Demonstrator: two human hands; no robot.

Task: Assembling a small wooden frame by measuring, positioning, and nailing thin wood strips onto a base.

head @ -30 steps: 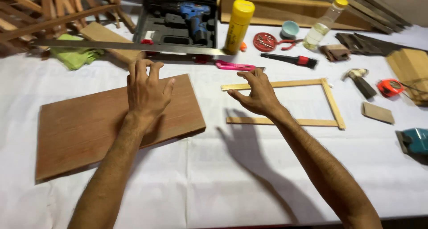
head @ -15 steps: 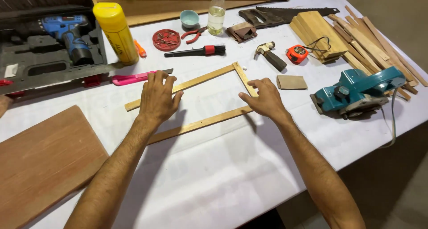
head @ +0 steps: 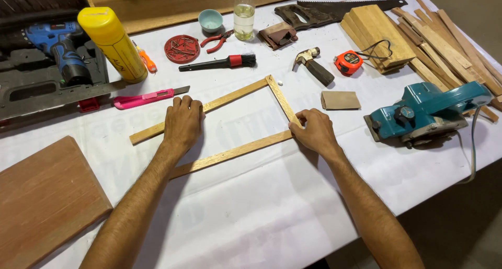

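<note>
The three-sided frame of thin pale wooden strips (head: pixel 246 120) lies just before the pink utility knife (head: pixel 149 97). Left hand (head: pixel 182 123) presses flat, fingers unclenched; right hand (head: pixel 312 132) pinches its near corner. Uneven pressure could rack the joints.

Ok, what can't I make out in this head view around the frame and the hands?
- Frame: the right hand hides the near right corner joint; the left hand covers part of the far strip.
- Frame's left side: only three strips show; the forearm hides part of the near one.
- Board: cut off by the left and bottom edges.
- Drill case: cut off at the left edge.
- Red lid: contents too small to tell.
</note>
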